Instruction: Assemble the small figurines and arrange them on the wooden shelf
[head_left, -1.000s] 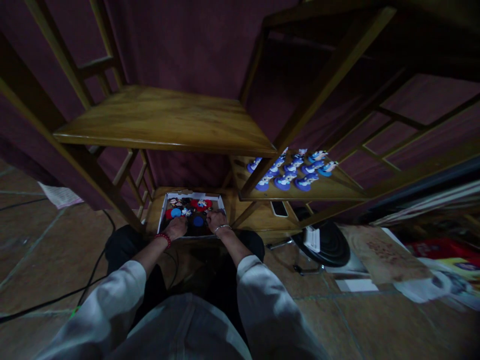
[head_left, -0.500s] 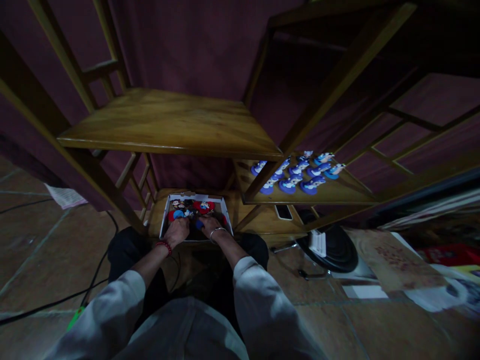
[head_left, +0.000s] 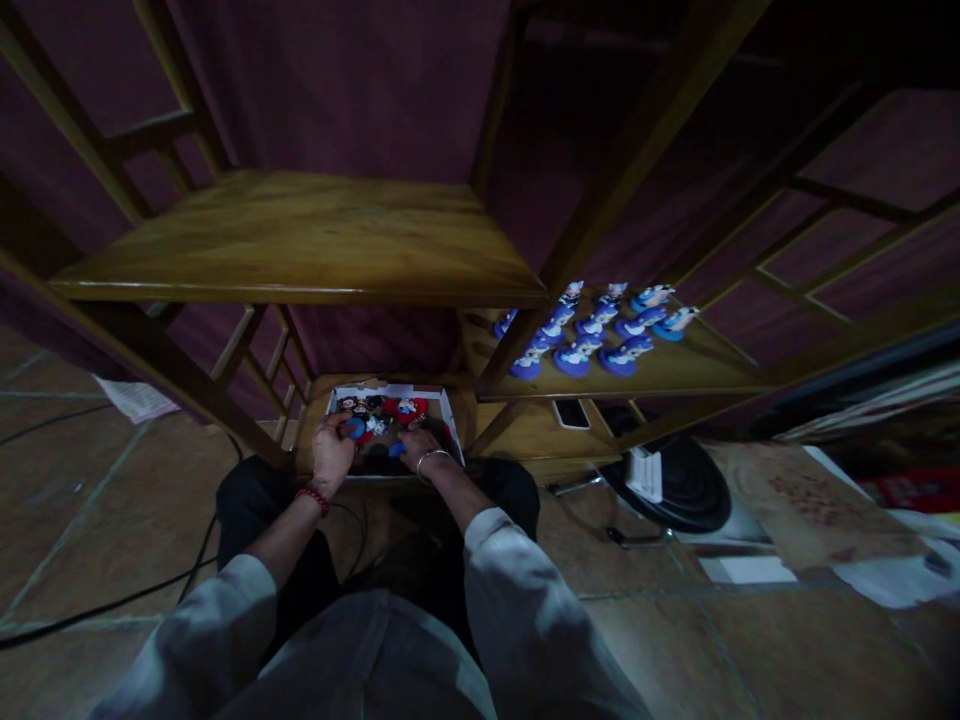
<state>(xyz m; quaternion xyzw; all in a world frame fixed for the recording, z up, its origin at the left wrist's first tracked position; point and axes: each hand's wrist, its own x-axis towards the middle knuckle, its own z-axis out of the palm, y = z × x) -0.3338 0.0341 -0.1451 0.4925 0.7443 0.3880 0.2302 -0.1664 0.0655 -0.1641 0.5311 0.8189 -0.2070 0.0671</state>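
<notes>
A shallow white box on the low shelf holds several small figurines in red, black and blue. My left hand, with a red bead bracelet at its wrist, is at the box's left side. Its fingers close on the edge of a figurine with a round blue base. Inside the box on the right is my right hand, wearing a silver bangle. Its fingers are bent down around a small figurine with a blue part, mostly hidden by the hand. A red figurine lies just beyond it.
A wooden shelf board overhangs the box. On the shelf to the right stand several purple-and-blue figurines. A phone lies on the lower board. A black round stool seat and cardboard are at right; a cable crosses the floor.
My left hand has moved left and slightly away from me, onto the blue-based figurine. My right hand stays nearly in place. The camera view has shifted a little.
</notes>
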